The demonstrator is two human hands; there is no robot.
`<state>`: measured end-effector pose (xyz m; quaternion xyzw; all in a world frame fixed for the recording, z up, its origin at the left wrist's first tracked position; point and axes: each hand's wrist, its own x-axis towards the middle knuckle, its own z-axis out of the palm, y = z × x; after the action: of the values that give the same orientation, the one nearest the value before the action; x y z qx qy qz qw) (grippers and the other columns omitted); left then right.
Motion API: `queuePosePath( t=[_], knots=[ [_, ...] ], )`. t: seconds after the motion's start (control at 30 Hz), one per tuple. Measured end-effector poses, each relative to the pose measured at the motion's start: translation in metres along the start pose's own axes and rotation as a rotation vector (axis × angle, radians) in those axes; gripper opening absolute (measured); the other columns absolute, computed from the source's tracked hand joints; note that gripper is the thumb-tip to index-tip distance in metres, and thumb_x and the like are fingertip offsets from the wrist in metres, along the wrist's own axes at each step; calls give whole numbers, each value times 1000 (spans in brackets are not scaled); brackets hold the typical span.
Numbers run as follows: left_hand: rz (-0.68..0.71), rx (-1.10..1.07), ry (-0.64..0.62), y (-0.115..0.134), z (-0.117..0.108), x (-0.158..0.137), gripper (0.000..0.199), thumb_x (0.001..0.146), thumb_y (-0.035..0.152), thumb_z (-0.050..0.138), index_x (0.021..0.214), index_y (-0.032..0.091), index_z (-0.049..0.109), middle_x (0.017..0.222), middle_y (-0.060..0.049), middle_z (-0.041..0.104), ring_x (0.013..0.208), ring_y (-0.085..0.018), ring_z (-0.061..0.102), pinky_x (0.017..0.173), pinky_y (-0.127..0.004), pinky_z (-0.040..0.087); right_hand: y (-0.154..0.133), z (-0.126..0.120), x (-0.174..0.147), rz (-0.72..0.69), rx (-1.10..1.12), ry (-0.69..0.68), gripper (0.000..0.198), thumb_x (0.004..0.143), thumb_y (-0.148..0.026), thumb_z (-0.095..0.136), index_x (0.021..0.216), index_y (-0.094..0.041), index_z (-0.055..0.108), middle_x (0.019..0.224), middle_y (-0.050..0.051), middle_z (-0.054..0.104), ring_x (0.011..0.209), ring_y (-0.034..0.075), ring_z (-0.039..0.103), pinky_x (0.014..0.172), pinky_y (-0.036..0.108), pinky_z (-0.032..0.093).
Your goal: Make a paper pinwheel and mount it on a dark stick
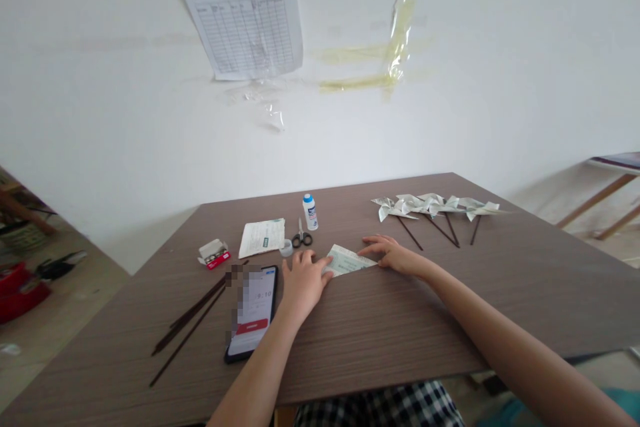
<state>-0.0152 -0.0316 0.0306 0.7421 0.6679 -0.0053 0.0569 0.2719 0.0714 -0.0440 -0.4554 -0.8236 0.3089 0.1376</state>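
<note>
A piece of printed paper [349, 261], folded into a triangle, lies near the middle of the table with its long edge toward me. My left hand [306, 278] is at its left corner, thumb and forefinger closed on the paper there, the other fingers bent on the tabletop. At the right corner is my right hand [393, 255], its fingers stretched out and apart over the paper's edge and its thumb by the tip. Just beyond my left hand are a roll of clear tape [286, 248] and black-handled scissors [302, 237].
A white bottle with blue cap [310, 212], a folded paper stack [262, 238] and a small red-white box [214, 254] stand behind. Left lie a phone [253, 312] and thin dark sticks [187, 317]. Several paper pinwheels [435, 205] on sticks lie back right, before the wall [350, 147].
</note>
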Motion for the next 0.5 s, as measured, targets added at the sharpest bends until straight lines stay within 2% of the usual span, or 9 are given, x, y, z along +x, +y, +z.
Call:
queuePosePath(
  t=[0.1, 0.2, 0.3, 0.37, 0.43, 0.5],
  knots=[
    [1, 11, -3, 0, 0, 0, 49, 120, 37, 61, 168, 41, 72, 175, -14, 65, 168, -41, 52, 139, -73, 39, 3, -3, 0, 38, 3, -30, 77, 80, -17, 70, 154, -32, 85, 190, 8, 51, 180, 42, 33, 148, 68, 16],
    [8, 3, 2, -1, 3, 0, 49, 120, 36, 60, 168, 41, 72, 176, -14, 65, 168, -41, 52, 139, -73, 40, -2, -4, -2, 45, -16, -15, 70, 85, -18, 68, 151, -32, 87, 187, 8, 54, 178, 41, 37, 149, 66, 18],
    [6, -13, 22, 0, 9, 0, 50, 120, 33, 58, 168, 37, 72, 176, -16, 64, 169, -43, 50, 140, -75, 38, -16, 1, -6, 61, -44, 73, 51, 100, -23, 61, 141, -31, 91, 180, 8, 63, 174, 39, 46, 148, 62, 25],
    [-3, -25, 41, 3, 13, 0, 51, 119, 32, 58, 167, 35, 73, 176, -17, 63, 170, -43, 49, 140, -76, 37, -29, 8, -9, 86, -72, 155, 39, 109, -35, 61, 129, -30, 94, 174, 10, 68, 169, 39, 52, 146, 59, 31],
    [-15, -40, 66, 7, 17, 1, 49, 118, 32, 59, 164, 33, 75, 174, -18, 64, 169, -43, 50, 139, -76, 38, -45, 16, -12, 118, -118, 232, 30, 110, -43, 68, 118, -29, 94, 167, 12, 72, 162, 41, 58, 142, 60, 37],
    [-29, -48, 87, 12, 18, 2, 47, 116, 34, 61, 160, 32, 78, 171, -19, 66, 167, -43, 51, 139, -74, 39, -59, 23, -14, 122, -163, 274, 25, 107, -43, 76, 118, -27, 91, 160, 14, 74, 158, 41, 60, 136, 57, 44]
  ],
)
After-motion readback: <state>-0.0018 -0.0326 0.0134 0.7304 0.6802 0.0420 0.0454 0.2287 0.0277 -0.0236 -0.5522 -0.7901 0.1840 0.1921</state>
